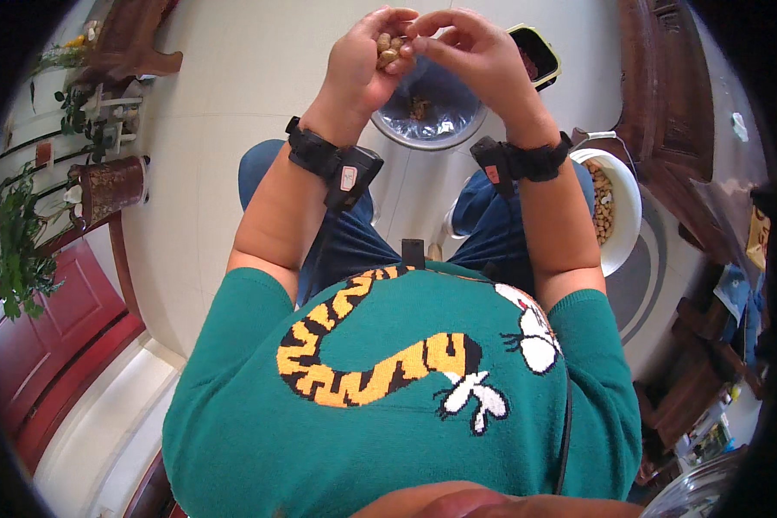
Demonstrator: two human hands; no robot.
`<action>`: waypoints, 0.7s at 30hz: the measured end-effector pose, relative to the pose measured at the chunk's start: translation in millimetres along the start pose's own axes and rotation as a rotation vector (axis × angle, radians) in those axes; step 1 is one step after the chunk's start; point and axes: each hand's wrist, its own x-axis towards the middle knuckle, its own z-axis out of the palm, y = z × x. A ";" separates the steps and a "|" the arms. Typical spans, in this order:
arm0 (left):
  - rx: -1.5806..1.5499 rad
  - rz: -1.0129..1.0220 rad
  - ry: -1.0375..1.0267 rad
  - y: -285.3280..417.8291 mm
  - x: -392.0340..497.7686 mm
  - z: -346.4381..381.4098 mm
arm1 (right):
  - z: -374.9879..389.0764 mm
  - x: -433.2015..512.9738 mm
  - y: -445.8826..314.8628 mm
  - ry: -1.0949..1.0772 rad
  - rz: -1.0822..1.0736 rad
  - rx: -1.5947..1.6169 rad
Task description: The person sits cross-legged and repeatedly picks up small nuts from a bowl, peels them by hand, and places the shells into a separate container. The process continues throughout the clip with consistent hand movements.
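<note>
Several unshelled peanuts [389, 49] lie in my cupped left hand [370, 61] at the top of the view. My right hand [469, 45] meets its fingertips, thumb and forefinger close together; whether something small is pinched there, I cannot tell. Below both hands stands a round bin [450, 133] with a clear plastic liner and some brown shells [418, 109] in it. Behind my right wrist is a black container with a yellow-green rim [552, 52], holding reddish bits. A white bucket [627, 213] of peanuts [602, 201] stands by my right knee.
Dark carved wooden furniture [667, 84] runs along the right side. At left are a potted plant [19, 239], a brown pot [113, 188] and a red door [71, 317]. A grey round mat or base [641, 278] lies beside the bucket. Black devices are strapped to both wrists.
</note>
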 end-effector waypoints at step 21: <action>0.284 0.079 -0.148 0.5 -4.5 -1.4 | -14.7 9.0 41.0 0.108 -0.255 -0.076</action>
